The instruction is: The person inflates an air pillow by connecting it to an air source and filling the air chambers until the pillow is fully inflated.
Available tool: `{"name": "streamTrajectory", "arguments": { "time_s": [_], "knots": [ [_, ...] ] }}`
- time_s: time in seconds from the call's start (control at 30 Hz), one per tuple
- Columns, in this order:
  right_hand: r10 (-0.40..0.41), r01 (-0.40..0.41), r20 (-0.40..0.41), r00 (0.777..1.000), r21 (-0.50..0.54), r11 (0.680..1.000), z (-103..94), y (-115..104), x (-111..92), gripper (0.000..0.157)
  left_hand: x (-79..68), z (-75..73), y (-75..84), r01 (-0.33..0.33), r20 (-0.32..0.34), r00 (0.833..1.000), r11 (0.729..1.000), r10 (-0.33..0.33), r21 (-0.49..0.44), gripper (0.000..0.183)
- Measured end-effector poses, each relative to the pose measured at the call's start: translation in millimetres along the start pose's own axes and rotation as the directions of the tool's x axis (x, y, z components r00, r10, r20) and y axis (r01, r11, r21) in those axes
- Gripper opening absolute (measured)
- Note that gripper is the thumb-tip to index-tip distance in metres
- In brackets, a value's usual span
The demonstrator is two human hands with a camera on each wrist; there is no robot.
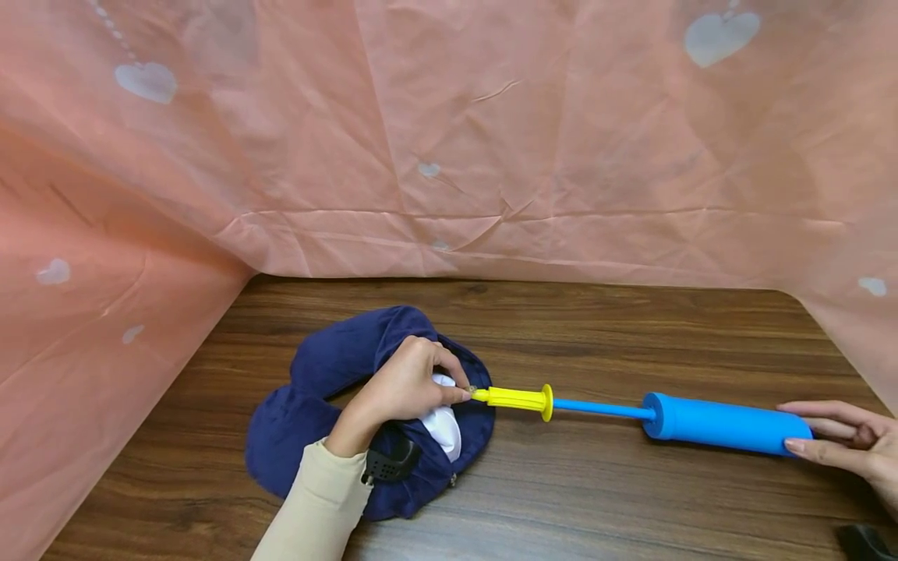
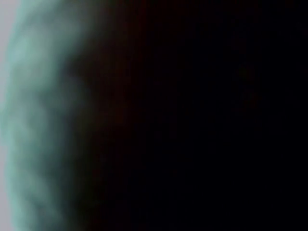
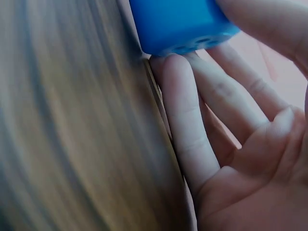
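A navy U-shaped neck pillow (image 1: pixel 337 351) lies on the table, with its white inner bladder (image 1: pixel 443 428) showing through an opening in the cover. At the bladder my left hand (image 1: pixel 410 382) pinches a small clear valve (image 1: pixel 472 389) between thumb and forefinger. The yellow nozzle end (image 1: pixel 515 399) of a blue hand pump (image 1: pixel 730 423) meets that valve, and the pump's thin rod (image 1: pixel 596 408) is drawn out. My right hand (image 1: pixel 852 444) holds the pump's far end, thumb on the near side and fingers on the other. Dark blur fills most of the left wrist view.
The wood-grain table (image 1: pixel 631 335) is bordered behind and at the sides by a pink cloth (image 1: pixel 449 140) with white hearts. A dark object (image 1: pixel 864 541) sits at the lower right edge. My left wrist wears a black strap (image 1: pixel 393 463).
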State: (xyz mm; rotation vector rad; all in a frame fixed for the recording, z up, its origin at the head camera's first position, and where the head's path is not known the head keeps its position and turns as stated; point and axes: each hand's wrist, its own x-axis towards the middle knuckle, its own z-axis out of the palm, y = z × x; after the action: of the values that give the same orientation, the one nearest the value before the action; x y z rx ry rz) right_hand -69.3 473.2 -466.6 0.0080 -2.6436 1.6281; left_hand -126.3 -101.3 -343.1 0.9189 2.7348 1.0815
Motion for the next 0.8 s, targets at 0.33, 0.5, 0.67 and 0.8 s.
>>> {"name": "streamTrajectory", "arguments": {
  "time_s": [0.33, 0.5, 0.67, 0.8],
  "knots": [
    [0.083, -0.079, 0.074, 0.994, -0.050, 0.996, 40.1, -50, -3, 0.042, -1.3, -3.8, -4.1, 0.042, -0.026, 0.999, 0.996, -0.045, -0.082, 0.013],
    [0.095, -0.094, 0.081, 0.992, -0.021, 0.995, 57.5, -62, -3, 0.042, -1.7, -4.9, -3.5, 0.034, -0.030, 0.999, 0.997, -0.037, -0.074, 0.013],
    [0.111, -0.112, 0.097, 0.989, 0.005, 0.994, 74.9, -73, -1, 0.041, -2.4, -5.3, -3.0, 0.041, -0.033, 0.999, 0.997, -0.043, -0.067, 0.014],
    [0.099, -0.102, 0.118, 0.988, 0.016, 0.995, 88.1, -81, 0, 0.040, -2.8, -5.8, -2.3, 0.044, -0.029, 0.999, 0.997, -0.046, -0.056, 0.015]
  ]
}}
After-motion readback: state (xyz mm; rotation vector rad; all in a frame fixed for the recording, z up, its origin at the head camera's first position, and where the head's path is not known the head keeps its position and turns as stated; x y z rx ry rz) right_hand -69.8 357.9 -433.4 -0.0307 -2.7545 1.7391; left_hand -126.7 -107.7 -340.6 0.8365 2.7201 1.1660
